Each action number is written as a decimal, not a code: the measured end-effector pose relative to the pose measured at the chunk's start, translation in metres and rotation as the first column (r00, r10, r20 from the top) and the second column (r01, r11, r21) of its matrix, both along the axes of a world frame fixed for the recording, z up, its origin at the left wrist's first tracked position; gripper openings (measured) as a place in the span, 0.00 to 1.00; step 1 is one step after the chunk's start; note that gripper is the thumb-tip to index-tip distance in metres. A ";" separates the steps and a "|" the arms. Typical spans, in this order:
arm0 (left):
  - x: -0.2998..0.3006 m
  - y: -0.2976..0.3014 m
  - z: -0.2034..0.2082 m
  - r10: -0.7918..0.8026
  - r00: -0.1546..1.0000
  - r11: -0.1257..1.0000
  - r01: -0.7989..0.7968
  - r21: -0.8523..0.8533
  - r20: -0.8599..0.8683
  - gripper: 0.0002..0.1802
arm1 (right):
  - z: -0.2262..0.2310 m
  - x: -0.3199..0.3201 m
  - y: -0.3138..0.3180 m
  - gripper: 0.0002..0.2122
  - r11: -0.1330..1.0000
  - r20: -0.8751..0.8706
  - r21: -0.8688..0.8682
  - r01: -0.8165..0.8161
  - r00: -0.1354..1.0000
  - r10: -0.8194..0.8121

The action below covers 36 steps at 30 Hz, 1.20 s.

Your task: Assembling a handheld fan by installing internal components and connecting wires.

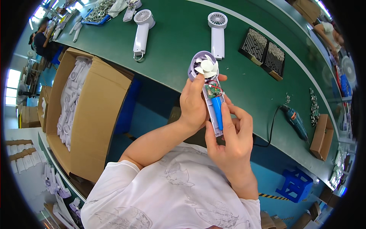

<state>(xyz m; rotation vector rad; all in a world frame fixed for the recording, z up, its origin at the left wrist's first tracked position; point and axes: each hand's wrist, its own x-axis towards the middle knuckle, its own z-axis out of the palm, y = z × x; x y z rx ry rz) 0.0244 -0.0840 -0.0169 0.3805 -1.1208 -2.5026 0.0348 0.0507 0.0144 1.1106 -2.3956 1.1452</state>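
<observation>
Between my hands is an opened handheld fan (209, 108) in a pale lilac casing, held over the near edge of the table. Its white fan blade (207, 66) sits in the round head. Below that are a green circuit board (214, 91) with red and dark wires and a long blue battery (217, 110) in the handle. My left hand (193, 101) is closed round the casing's left side, thumb near the blade. My right hand (233, 131) grips the handle's lower end, fingertips beside the battery.
Two assembled fans (142, 34) (217, 36) lie on the green table (175, 45). Black trays of small metal parts (263, 51) stand right of them. A corded electric screwdriver (295, 122) lies near a small cardboard box (322, 137). A large carton (95, 122) of white casings stands left; a blue stool (294, 185) is lower right.
</observation>
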 end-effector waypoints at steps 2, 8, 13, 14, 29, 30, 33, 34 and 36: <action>0.001 0.000 -0.001 -0.007 1.000 1.000 0.007 -0.021 0.008 0.29 | -0.001 0.003 0.001 0.27 1.000 -0.008 0.013 0.002 1.000 -0.002; 0.005 0.005 -0.003 -0.028 0.998 0.998 0.031 -0.051 0.061 0.27 | -0.004 0.009 0.006 0.28 0.999 0.011 0.038 -0.007 1.000 0.006; 0.007 0.014 0.004 -0.047 0.992 0.996 0.055 -0.070 0.115 0.26 | -0.011 0.011 0.011 0.28 0.999 -0.066 0.038 0.011 0.998 -0.009; 0.007 0.015 0.005 -0.060 0.990 0.997 0.065 -0.034 0.129 0.27 | -0.010 0.012 0.010 0.27 0.998 -0.082 0.053 0.035 0.996 -0.031; 0.005 0.018 0.004 -0.120 0.989 0.993 0.120 0.003 0.089 0.29 | -0.023 0.013 0.019 0.23 0.997 -0.202 -0.046 0.063 0.977 -0.071; 0.005 0.018 0.003 -0.119 0.988 0.993 0.120 0.004 0.096 0.28 | -0.023 0.012 0.019 0.23 0.997 -0.210 -0.061 0.052 0.976 -0.064; 0.004 0.018 -0.002 -0.134 0.987 0.991 0.132 0.033 0.084 0.27 | -0.021 0.012 0.018 0.22 0.998 -0.241 -0.037 0.049 0.969 -0.056; 0.003 0.018 -0.004 -0.134 0.987 0.991 0.131 0.033 0.084 0.27 | -0.020 0.012 0.018 0.22 0.998 -0.241 -0.038 0.048 0.969 -0.056; 0.001 0.020 -0.007 -0.144 0.984 0.988 0.137 0.074 0.106 0.26 | -0.019 0.012 0.019 0.22 0.999 -0.214 -0.016 0.046 0.976 -0.048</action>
